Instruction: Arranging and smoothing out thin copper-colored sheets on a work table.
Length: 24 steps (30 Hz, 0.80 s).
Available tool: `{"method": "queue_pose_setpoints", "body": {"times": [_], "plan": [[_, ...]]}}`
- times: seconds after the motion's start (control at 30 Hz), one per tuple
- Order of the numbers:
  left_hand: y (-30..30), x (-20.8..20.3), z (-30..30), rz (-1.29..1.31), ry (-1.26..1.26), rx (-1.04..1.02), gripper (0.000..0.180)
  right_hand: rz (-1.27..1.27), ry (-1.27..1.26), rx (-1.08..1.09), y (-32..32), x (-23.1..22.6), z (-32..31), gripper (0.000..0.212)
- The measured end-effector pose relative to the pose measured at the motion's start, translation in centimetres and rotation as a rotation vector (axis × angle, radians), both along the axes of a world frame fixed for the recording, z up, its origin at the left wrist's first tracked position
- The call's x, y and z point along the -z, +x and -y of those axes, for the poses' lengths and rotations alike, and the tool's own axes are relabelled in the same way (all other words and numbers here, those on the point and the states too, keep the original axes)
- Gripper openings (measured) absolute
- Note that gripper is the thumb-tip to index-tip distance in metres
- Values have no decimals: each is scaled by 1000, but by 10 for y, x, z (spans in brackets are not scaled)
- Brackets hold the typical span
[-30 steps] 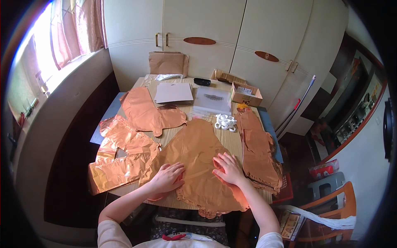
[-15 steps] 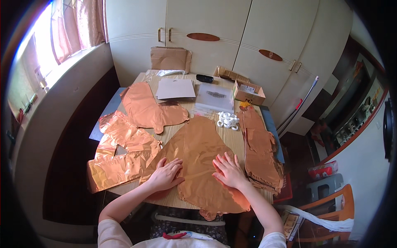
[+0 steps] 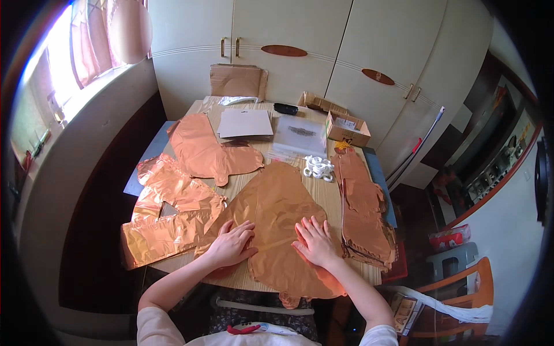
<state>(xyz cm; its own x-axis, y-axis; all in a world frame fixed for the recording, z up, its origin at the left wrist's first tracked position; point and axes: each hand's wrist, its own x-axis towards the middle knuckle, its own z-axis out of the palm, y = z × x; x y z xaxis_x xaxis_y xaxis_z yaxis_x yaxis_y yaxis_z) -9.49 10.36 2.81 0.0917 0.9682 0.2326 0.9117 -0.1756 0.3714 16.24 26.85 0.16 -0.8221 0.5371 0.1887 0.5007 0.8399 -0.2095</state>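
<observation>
Both palms lie flat with fingers spread on a large copper foil balloon (image 3: 277, 213), deflated at the table's near middle. The left hand (image 3: 232, 244) presses its 8 o'clock side, the right hand (image 3: 315, 243) its 5 o'clock side. The balloon's tail (image 3: 288, 299) droops past the wooden table (image 3: 323, 199) edge, half hidden. At 3 o'clock a stack of foil balloons (image 3: 365, 213) overhangs the rim; bare wood shows only around the white clips (image 3: 318, 167).

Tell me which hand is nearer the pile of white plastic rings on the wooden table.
Right. The right hand lies flat on the large rose-gold foil balloon, almost straight below the pile of white plastic rings. The left hand lies on the same balloon, further left and farther away.
</observation>
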Motion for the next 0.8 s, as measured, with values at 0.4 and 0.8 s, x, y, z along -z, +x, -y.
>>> {"method": "queue_pose_setpoints", "body": {"times": [0.4, 0.8], "plan": [[-1, 1, 1, 14, 16, 8, 44, -14, -79, -10, -1, 0, 1, 68], [-5, 0, 0, -47, 9, 34, 47, -91, -51, -12, -3, 4, 4, 65]]}}
